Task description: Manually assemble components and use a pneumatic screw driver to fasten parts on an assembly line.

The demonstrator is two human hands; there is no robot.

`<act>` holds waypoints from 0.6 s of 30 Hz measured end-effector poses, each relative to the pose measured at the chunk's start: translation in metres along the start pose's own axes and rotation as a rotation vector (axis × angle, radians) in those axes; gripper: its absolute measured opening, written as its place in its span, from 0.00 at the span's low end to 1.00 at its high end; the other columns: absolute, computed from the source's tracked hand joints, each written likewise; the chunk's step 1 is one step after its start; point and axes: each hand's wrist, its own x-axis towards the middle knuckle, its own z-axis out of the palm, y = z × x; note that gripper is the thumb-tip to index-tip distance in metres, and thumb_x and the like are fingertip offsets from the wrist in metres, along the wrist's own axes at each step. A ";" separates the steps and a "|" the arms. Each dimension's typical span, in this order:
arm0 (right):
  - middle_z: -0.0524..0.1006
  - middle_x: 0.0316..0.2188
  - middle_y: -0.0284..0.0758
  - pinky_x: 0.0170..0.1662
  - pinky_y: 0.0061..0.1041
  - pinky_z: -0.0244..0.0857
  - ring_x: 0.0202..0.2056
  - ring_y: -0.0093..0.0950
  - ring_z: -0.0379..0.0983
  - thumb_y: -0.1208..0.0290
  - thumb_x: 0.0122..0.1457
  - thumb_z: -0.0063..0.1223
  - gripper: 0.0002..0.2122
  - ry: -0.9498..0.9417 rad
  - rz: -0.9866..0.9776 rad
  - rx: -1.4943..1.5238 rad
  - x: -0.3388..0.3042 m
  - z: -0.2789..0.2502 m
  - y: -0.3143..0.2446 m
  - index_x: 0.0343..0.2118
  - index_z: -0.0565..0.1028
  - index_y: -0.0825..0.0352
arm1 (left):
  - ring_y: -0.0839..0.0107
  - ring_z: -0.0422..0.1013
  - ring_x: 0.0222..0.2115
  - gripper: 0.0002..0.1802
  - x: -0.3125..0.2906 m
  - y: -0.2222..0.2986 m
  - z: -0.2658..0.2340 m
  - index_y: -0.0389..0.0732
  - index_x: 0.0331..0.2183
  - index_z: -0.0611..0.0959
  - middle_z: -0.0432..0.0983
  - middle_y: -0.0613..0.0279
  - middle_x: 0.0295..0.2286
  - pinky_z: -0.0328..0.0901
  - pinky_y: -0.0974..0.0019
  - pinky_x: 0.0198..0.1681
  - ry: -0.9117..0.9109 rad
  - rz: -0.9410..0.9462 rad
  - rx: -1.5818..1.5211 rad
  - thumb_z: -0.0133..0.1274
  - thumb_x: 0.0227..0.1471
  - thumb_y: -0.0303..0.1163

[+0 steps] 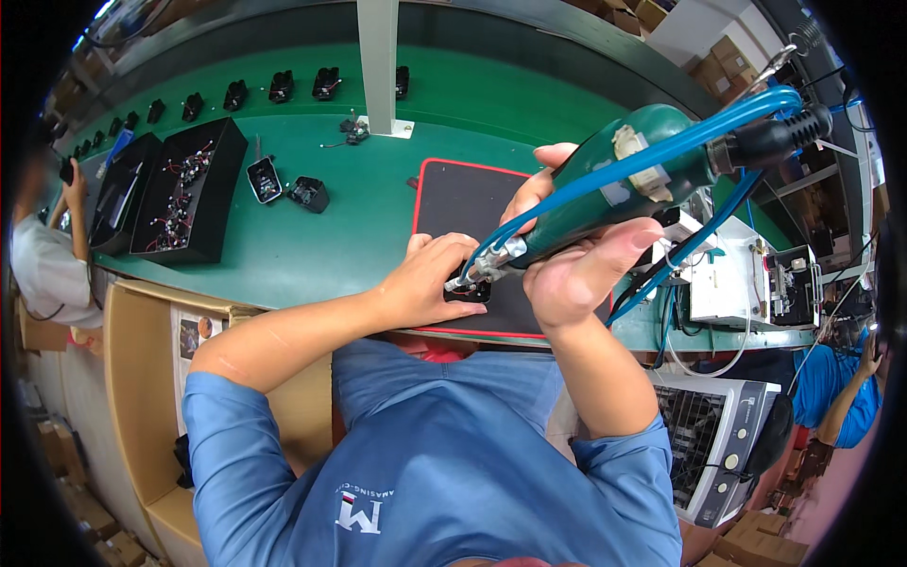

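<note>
My right hand (pixel 578 272) is wrapped around a green power screwdriver (pixel 590 198), tilted with its metal nose pointing down to the left. Blue hoses (pixel 652 156) run along its body. The nose meets a small black plastic housing (pixel 468 292), whose inside is mostly hidden. With its fingers and thumb on either side, my left hand (pixel 427 280) grips that housing. It sits on a black mat (pixel 465 197) with a red border, at the near edge of the green bench. The very tip of the bit cannot be made out.
Left of the mat lie two open black housings (pixel 265 180) and a black bin (pixel 194 200) of wired parts. A white post (pixel 378 66) stands behind. More housings (pixel 281 87) line the green belt. White equipment (pixel 732 283) stands right; co-workers sit at both sides.
</note>
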 end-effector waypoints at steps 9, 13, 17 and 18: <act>0.73 0.20 0.36 0.24 0.22 0.65 0.20 0.24 0.70 0.16 0.55 0.23 0.52 0.019 0.071 0.055 -0.007 0.002 0.009 0.49 0.70 0.73 | 0.62 0.70 0.50 0.38 -0.003 -0.002 0.002 0.44 0.52 0.76 0.74 0.61 0.50 0.54 0.57 0.48 0.023 0.001 -0.042 0.74 0.43 0.47; 0.72 0.20 0.35 0.25 0.21 0.66 0.21 0.24 0.70 0.15 0.52 0.22 0.52 0.088 0.123 0.116 -0.013 0.003 0.019 0.48 0.71 0.68 | 0.62 0.71 0.50 0.39 -0.001 -0.003 -0.002 0.43 0.52 0.75 0.74 0.61 0.49 0.55 0.56 0.48 -0.030 0.005 -0.011 0.74 0.42 0.47; 0.72 0.19 0.32 0.24 0.21 0.65 0.21 0.23 0.71 0.16 0.54 0.25 0.52 -0.003 0.097 0.034 0.004 -0.002 0.008 0.48 0.71 0.73 | 0.60 0.71 0.51 0.42 0.000 -0.002 -0.002 0.43 0.54 0.73 0.73 0.59 0.50 0.56 0.56 0.48 -0.057 -0.044 0.040 0.74 0.42 0.47; 0.72 0.18 0.31 0.24 0.21 0.65 0.21 0.23 0.71 0.18 0.56 0.26 0.51 0.013 0.024 0.019 0.013 -0.004 -0.004 0.48 0.71 0.75 | 0.59 0.71 0.51 0.43 0.001 -0.002 -0.001 0.43 0.55 0.73 0.73 0.58 0.51 0.56 0.56 0.48 -0.065 -0.060 0.069 0.74 0.42 0.47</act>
